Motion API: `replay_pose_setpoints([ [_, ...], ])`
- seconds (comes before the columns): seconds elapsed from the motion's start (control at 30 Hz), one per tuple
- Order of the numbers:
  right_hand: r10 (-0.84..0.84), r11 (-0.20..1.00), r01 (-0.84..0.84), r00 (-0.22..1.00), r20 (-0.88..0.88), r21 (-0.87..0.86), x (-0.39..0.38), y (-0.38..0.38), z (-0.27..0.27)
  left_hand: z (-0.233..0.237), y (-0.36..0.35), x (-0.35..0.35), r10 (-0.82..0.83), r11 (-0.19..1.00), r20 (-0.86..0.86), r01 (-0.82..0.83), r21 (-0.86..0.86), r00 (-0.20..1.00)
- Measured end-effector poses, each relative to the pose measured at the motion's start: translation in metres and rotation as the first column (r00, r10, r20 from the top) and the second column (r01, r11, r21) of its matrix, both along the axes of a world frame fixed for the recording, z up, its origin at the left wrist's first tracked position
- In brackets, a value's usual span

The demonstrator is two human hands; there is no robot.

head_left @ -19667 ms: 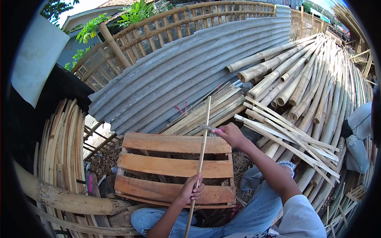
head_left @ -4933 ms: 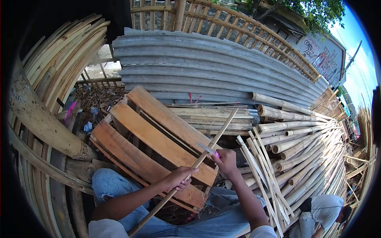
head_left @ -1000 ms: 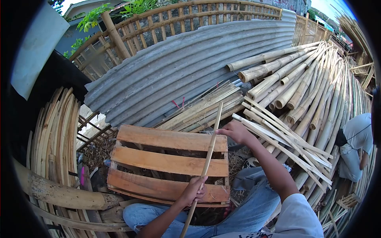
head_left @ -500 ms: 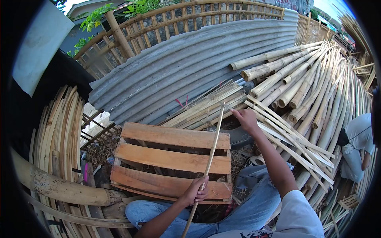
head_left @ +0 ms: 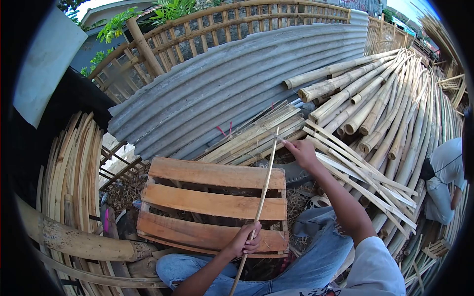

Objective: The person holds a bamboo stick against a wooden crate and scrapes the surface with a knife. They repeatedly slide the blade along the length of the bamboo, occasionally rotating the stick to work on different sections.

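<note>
A long, thin bamboo strip (head_left: 264, 194) slants up across a slatted wooden crate (head_left: 212, 201). My left hand (head_left: 246, 240) is closed round its lower part, over the crate's near edge. My right hand (head_left: 302, 152), beyond the crate's far right corner, is closed on the handle of a knife (head_left: 276, 135). The blade lies against the strip near its upper end. The strip's lower end runs down past my jeans and out of the frame.
Bamboo poles (head_left: 375, 98) fan out at the right, with pale split strips (head_left: 360, 172) nearer. Corrugated metal sheet (head_left: 237, 74) stands behind. Upright slats (head_left: 71, 167) and a thick bamboo pole (head_left: 84, 240) are at the left. A person (head_left: 442, 172) crouches at the far right.
My right hand and the knife have shifted slightly left and down, toward me. My left hand keeps its hold on the strip. The whole view has moved slightly.
</note>
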State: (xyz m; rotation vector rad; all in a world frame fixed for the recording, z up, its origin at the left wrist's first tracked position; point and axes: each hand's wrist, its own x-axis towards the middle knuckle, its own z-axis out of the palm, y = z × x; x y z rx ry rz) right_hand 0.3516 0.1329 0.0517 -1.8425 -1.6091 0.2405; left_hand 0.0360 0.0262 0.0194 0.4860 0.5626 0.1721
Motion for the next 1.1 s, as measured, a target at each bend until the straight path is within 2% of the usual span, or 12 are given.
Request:
replay_pose_setpoints([
  [0.13,0.091,0.994,-0.094,0.995,-0.048,-0.053,-0.012,-0.009,0.000,-0.004,0.001,-0.002,-0.016,1.000,0.024,0.017,-0.020,1.000],
  [0.2,0.000,0.999,-0.001,1.000,0.009,0.047,-0.005,0.000,-0.010,-0.007,-0.001,-0.003,-0.021,0.999,0.031,0.022,-0.024,0.999],
  [0.23,-0.078,0.997,0.077,0.994,-0.075,-0.021,0.005,0.006,-0.007,-0.008,-0.002,-0.002,-0.033,0.999,0.024,0.033,-0.024,0.999],
  [0.33,-0.065,0.997,0.061,0.991,-0.113,-0.044,0.024,0.014,-0.019,-0.008,-0.003,0.001,-0.055,0.998,0.025,0.056,-0.041,0.998],
  [0.4,-0.046,0.999,0.046,0.990,-0.136,-0.001,0.008,0.005,-0.010,-0.010,-0.001,-0.002,-0.079,0.985,0.135,0.098,-0.145,0.988],
  [0.47,0.162,0.986,-0.161,0.986,-0.041,0.045,-0.006,-0.006,-0.003,-0.011,0.003,-0.004,-0.084,0.981,0.165,0.111,-0.158,0.983],
  [0.53,0.157,0.987,-0.158,0.987,-0.035,-0.030,-0.001,0.001,-0.011,-0.012,0.003,-0.004,-0.077,0.968,0.215,0.124,-0.218,0.974],
  [0.6,-0.009,0.999,0.007,0.999,-0.039,-0.054,0.008,0.008,-0.009,-0.014,-0.001,-0.003,-0.080,0.961,0.227,0.136,-0.242,0.971],
  [0.67,-0.022,0.999,0.020,0.999,-0.041,-0.033,0.011,0.006,-0.005,-0.015,-0.002,-0.002,-0.085,0.957,0.242,0.146,-0.250,0.967],
  [0.8,0.201,0.979,-0.199,0.979,0.026,-0.046,-0.008,-0.006,-0.001,-0.015,0.000,-0.003,-0.099,0.957,0.247,0.160,-0.243,0.964],
  [1.0,-0.002,0.999,0.000,0.998,-0.064,-0.037,0.023,0.007,-0.007,-0.009,-0.003,-0.001,-0.087,0.947,0.277,0.166,-0.274,0.957],
  [1.1,0.161,0.985,-0.151,0.980,-0.119,0.088,-0.003,-0.006,0.001,-0.010,-0.001,-0.004,-0.069,0.936,0.352,0.183,-0.302,0.933],
])
